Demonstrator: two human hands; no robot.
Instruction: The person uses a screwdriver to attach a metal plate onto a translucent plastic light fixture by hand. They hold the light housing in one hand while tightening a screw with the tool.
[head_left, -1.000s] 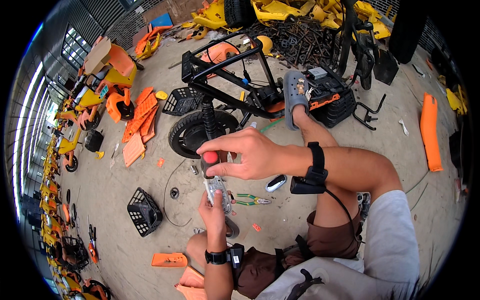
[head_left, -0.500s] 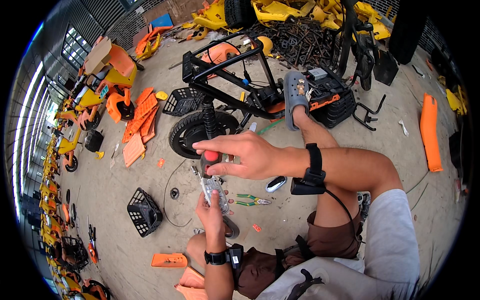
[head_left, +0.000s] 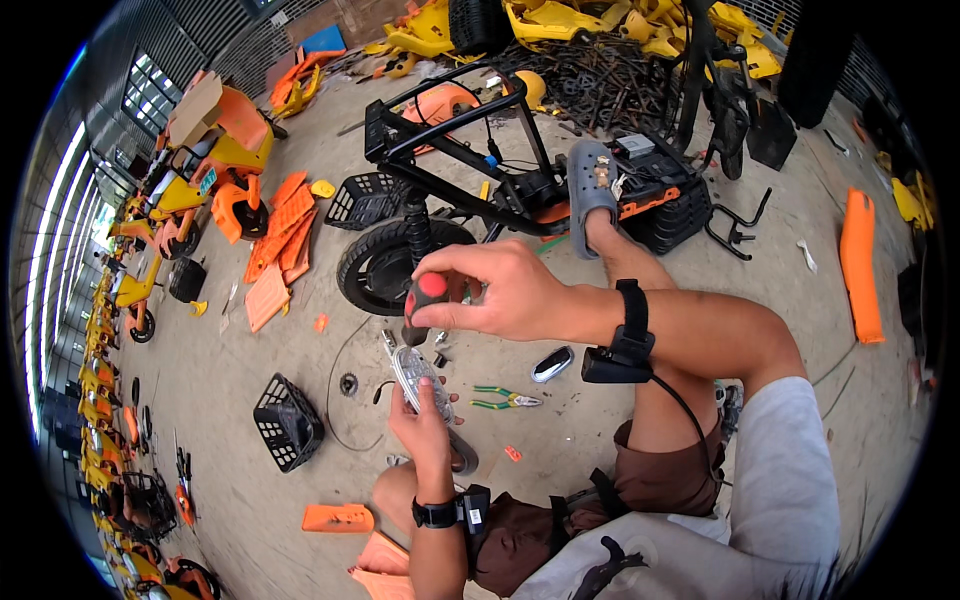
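My right hand point(head_left: 505, 290) is closed around the black and red handle of a screwdriver point(head_left: 428, 294), which it grips between thumb and fingers. Just below it, my left hand point(head_left: 424, 425) grasps a clear-lensed lamp point(head_left: 412, 372), thumb resting on its face. A short dark lead hangs beside the lamp on the left. The screwdriver handle hovers above the lamp's upper end; its shaft is hidden, so I cannot tell whether the tip touches the lamp.
Pliers with green handles point(head_left: 506, 398) and an oval silver-black part point(head_left: 551, 365) lie on the floor to the right. A black basket point(head_left: 287, 424) lies left. Ahead stands a stripped scooter frame point(head_left: 450, 150) with its wheel point(head_left: 385, 265); my foot is up against it.
My right hand has risen slightly with the screwdriver and its fingers have curled closer round the handle. The lamp has turned a little in my left hand, and its dark lead now shows.
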